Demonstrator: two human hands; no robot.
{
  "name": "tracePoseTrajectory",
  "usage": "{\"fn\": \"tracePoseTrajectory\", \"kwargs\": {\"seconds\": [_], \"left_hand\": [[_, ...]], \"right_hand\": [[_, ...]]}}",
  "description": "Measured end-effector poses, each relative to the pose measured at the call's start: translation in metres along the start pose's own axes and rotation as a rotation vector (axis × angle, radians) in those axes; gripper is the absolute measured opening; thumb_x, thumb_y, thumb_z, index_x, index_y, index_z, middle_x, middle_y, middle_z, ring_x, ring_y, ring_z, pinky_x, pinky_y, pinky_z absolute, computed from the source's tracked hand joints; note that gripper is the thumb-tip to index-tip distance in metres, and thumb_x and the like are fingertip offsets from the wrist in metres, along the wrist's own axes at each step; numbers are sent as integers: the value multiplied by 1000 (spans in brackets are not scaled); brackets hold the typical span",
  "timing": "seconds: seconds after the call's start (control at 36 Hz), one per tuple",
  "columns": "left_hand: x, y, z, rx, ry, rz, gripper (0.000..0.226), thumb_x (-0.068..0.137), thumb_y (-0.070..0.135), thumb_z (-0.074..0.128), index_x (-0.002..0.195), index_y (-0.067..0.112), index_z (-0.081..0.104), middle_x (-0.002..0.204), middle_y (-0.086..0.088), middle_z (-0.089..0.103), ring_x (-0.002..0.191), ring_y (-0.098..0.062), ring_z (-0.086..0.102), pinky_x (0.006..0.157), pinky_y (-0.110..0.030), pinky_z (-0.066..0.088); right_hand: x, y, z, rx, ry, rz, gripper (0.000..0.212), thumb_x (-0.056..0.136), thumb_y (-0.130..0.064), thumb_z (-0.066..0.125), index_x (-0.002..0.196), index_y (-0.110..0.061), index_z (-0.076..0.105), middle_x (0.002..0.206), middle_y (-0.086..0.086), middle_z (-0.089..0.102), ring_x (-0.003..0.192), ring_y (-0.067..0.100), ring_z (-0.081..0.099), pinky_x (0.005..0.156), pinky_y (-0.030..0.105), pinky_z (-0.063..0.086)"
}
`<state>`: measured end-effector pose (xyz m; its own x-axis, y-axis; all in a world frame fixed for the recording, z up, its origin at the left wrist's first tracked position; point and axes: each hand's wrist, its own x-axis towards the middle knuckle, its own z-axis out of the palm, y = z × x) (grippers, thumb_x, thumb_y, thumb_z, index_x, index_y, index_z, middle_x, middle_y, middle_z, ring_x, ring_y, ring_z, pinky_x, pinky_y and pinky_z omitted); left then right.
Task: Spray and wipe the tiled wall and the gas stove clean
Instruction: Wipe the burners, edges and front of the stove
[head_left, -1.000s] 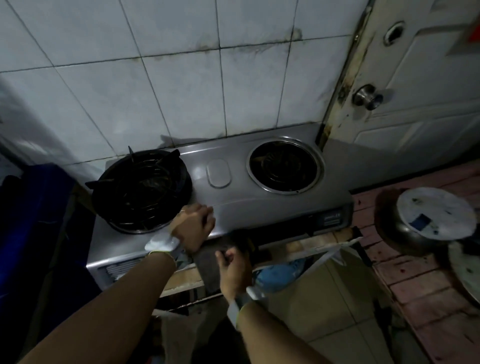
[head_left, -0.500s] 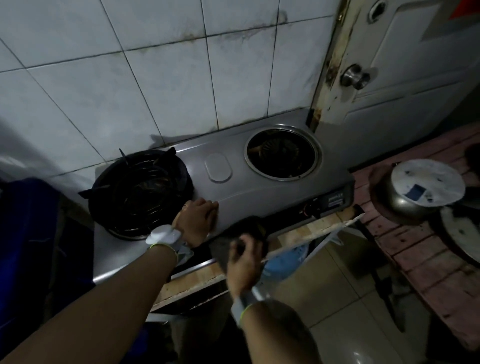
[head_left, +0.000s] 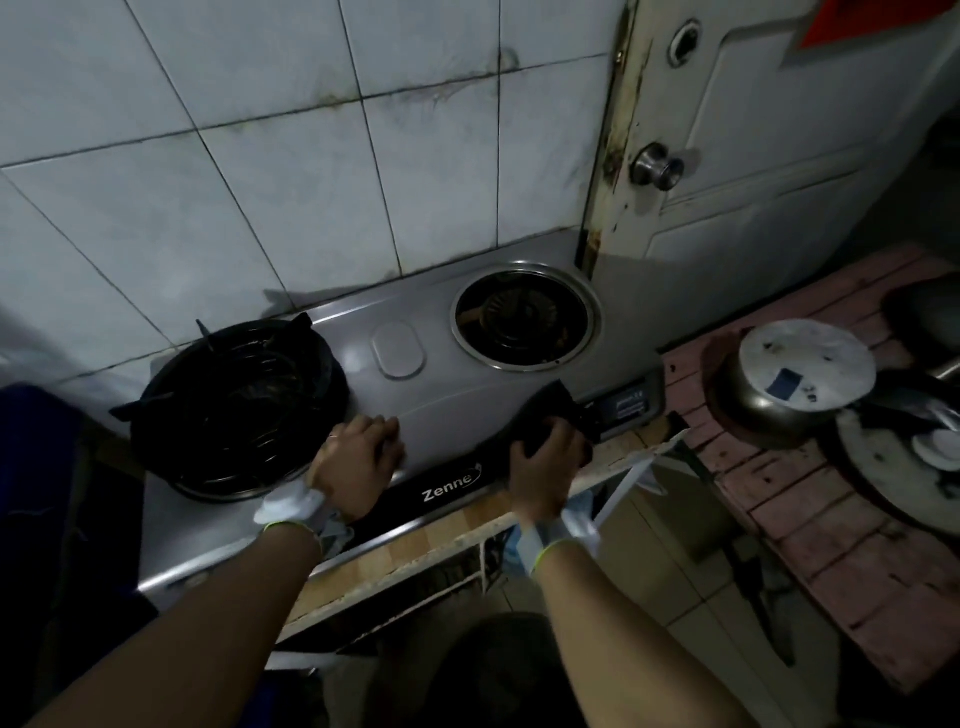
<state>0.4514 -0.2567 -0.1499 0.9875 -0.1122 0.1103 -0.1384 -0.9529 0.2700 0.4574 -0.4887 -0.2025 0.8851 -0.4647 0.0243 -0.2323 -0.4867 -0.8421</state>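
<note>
- at 5 o'clock on gas stove front: r hand clamped on dark cloth, slid right since 1s ago.
- l hand flat, fingers relaxed, bracing stove top.
- front wipe prob underway; tiled wall at 12 looks streaky.

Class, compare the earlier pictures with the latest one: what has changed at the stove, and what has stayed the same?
The right hand, gripping the cloth, has slid rightward along the front edge of the stove, towards the control panel. The left hand stays resting on the stove top beside the left burner. Nothing was picked up or let go; the pot has not moved.
</note>
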Motion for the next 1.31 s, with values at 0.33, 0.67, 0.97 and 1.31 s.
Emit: {"fn": "tracePoseTrajectory", "kwargs": {"seconds": [0.33,0.67,0.97,1.31], "left_hand": [[18,72,0,124,89,-338,40,92,59,46,95,28,71,105,-4,67,100,-34,59,81,-38,46],[31,134,35,7,-5,-372,44,96,50,53,129,22,60,134,-8,56,120,-39,48,99,-43,43],[23,134,45,-8,53,-421,52,93,52,52,135,21,59,136,-10,56,123,-38,49,102,-46,44],[25,145,48,-11,62,-460,49,95,43,58,138,20,56,141,-10,51,128,-37,45,103,-48,42]], "right_hand": [[4,71,-28,54,-148,52,42,85,-24,74,119,-4,57,124,19,50,116,37,48,94,39,39],[123,94,-89,94,86,-19,29,83,7,65,112,5,65,117,29,59,110,44,56,93,41,41],[124,128,-92,-46,-277,-454,39,86,-35,49,106,-7,68,111,17,61,104,31,52,87,39,45],[153,98,-100,-18,-287,-693,21,95,-27,59,114,-23,67,118,2,55,105,24,50,88,31,41]]}}
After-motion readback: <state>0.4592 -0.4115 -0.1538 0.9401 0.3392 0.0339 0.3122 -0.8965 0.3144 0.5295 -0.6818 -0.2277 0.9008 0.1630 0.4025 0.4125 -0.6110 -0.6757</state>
